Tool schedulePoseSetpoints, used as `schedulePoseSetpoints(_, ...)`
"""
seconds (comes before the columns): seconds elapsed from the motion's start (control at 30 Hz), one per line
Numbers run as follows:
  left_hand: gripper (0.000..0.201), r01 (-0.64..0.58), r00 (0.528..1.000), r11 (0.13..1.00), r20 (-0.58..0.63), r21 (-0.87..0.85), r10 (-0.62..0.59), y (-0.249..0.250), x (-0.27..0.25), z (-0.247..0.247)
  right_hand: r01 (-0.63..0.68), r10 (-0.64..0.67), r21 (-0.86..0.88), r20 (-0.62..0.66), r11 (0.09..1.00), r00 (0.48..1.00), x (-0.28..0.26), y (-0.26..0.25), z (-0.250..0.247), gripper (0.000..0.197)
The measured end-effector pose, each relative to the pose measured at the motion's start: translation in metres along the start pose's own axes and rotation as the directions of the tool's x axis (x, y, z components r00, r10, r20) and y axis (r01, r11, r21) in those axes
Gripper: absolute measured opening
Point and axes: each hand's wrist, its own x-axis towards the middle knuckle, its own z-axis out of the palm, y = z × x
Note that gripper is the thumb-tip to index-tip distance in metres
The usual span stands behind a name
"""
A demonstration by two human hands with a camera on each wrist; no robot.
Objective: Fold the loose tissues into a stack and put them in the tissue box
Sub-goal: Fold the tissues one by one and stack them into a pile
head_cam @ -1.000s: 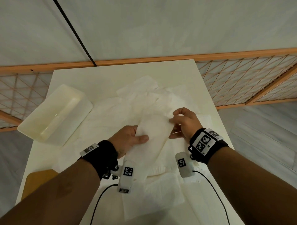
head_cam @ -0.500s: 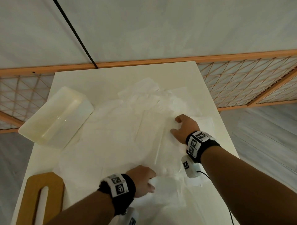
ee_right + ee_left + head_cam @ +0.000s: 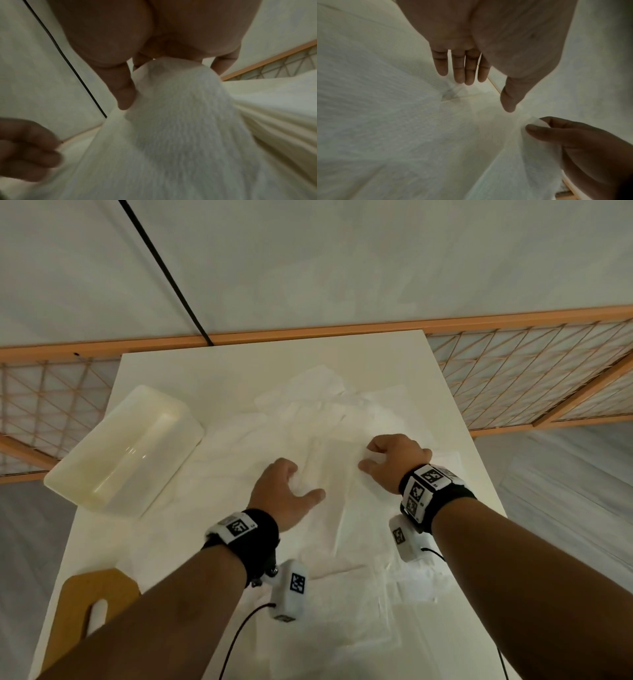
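Loose white tissues [image 3: 239, 494] lie spread in an overlapping layer across the middle of the pale worktop [image 3: 164, 371]. The right hand [image 3: 394, 463] pinches a raised fold of one tissue [image 3: 180, 108] between its thumb and curled fingers [image 3: 539, 131], lifting that edge off the layer. The left hand [image 3: 281, 494] rests just beside it with straight, slightly spread fingers [image 3: 460, 67] whose tips touch the flat tissues, thumb held apart. The open cream tissue box [image 3: 126, 450] sits at the worktop's left edge, apart from both hands.
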Motion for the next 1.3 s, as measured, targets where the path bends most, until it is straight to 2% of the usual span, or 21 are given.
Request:
schedulePoseSetpoints(0.13, 0.117, 0.103, 0.993, 0.946, 0.084, -0.308, -0.081, 0.006, 0.017, -0.002, 0.134, -0.154, 0.307, 0.041, 0.942, 0.987, -0.013, -0.004, -0.013, 0.012)
schedulePoseSetpoints(0.2, 0.132, 0.129, 0.988, 0.898, 0.137, -0.421, -0.078, 0.008, 0.021, -0.006, 0.209, -0.257, 0.394, 0.072, 0.895, 0.964, -0.019, -0.007, -0.019, 0.010)
schedulePoseSetpoints(0.23, 0.128, 0.133, 0.984, 0.874, 0.167, -0.468, -0.060, 0.008, 0.023, -0.007, 0.243, -0.296, 0.405, 0.074, 0.881, 0.952, -0.021, -0.008, -0.021, 0.010)
schedulePoseSetpoints(0.3, 0.102, 0.113, 0.977, 0.849, 0.214, -0.517, 0.001, 0.008, 0.023, -0.011, 0.282, -0.339, 0.424, 0.064, 0.861, 0.939, -0.023, -0.011, -0.024, 0.011)
schedulePoseSetpoints(0.4, 0.066, 0.104, 0.976, 0.807, 0.216, -0.581, 0.030, 0.008, 0.018, -0.014, 0.266, -0.304, 0.412, 0.027, 0.871, 0.952, -0.023, -0.012, -0.025, 0.011)
schedulePoseSetpoints(0.47, 0.045, 0.079, 0.992, 0.783, 0.129, -0.616, 0.001, 0.005, 0.016, -0.014, 0.228, -0.240, 0.392, -0.021, 0.891, 0.971, -0.021, -0.011, -0.024, 0.016)
schedulePoseSetpoints(0.53, 0.024, 0.030, 0.999, 0.824, 0.030, -0.566, -0.016, 0.001, 0.017, -0.014, 0.177, -0.169, 0.358, -0.053, 0.917, 0.984, -0.018, -0.010, -0.022, 0.022)
schedulePoseSetpoints(0.63, 0.009, -0.052, 0.996, 0.880, -0.090, -0.471, 0.010, 0.004, 0.018, -0.014, 0.137, -0.125, 0.295, -0.059, 0.946, 0.990, -0.018, -0.014, -0.019, 0.025)
schedulePoseSetpoints(0.7, 0.006, -0.079, 0.983, 0.885, -0.182, -0.459, -0.007, 0.012, 0.017, -0.017, 0.134, -0.112, 0.289, -0.090, 0.948, 0.990, -0.019, -0.018, -0.021, 0.027)
schedulePoseSetpoints(0.8, 0.010, -0.074, 0.970, 0.869, -0.236, -0.489, -0.050, 0.017, 0.018, -0.024, 0.117, -0.086, 0.328, -0.109, 0.938, 0.990, -0.019, -0.020, -0.026, 0.025)
schedulePoseSetpoints(0.87, 0.025, -0.059, 0.967, 0.859, -0.243, -0.508, -0.078, 0.010, 0.020, -0.027, 0.080, -0.062, 0.331, -0.066, 0.940, 0.996, -0.017, -0.015, -0.026, 0.025)
schedulePoseSetpoints(0.97, 0.047, 0.022, 0.969, 0.825, -0.192, -0.565, -0.157, 0.002, 0.021, -0.029, 0.005, -0.022, 0.380, 0.039, 0.925, 0.999, -0.015, -0.005, -0.016, 0.020)
schedulePoseSetpoints(1.0, 0.046, 0.059, 0.968, 0.799, -0.160, -0.598, -0.191, 0.001, 0.020, -0.029, -0.016, -0.008, 0.409, 0.058, 0.913, 0.998, -0.015, -0.001, -0.011, 0.018)
schedulePoseSetpoints(1.13, 0.021, 0.227, 0.963, 0.690, 0.050, -0.687, -0.266, -0.003, 0.011, -0.023, -0.073, 0.047, 0.529, 0.063, 0.846, 0.997, -0.016, 0.004, 0.005, 0.014)
schedulePoseSetpoints(1.17, 0.019, 0.235, 0.964, 0.704, 0.067, -0.670, -0.258, -0.006, 0.010, -0.021, -0.086, 0.065, 0.577, 0.056, 0.812, 0.996, -0.017, 0.004, 0.006, 0.013)
schedulePoseSetpoints(1.23, 0.014, 0.204, 0.969, 0.765, 0.015, -0.611, -0.247, -0.009, 0.011, -0.020, -0.071, 0.093, 0.644, -0.001, 0.762, 0.996, -0.017, 0.003, 0.005, 0.013)
schedulePoseSetpoints(1.3, 0.018, 0.163, 0.973, 0.799, -0.038, -0.579, -0.226, -0.006, 0.012, -0.020, -0.022, 0.103, 0.599, -0.101, 0.801, 0.990, -0.015, 0.001, 0.001, 0.020)
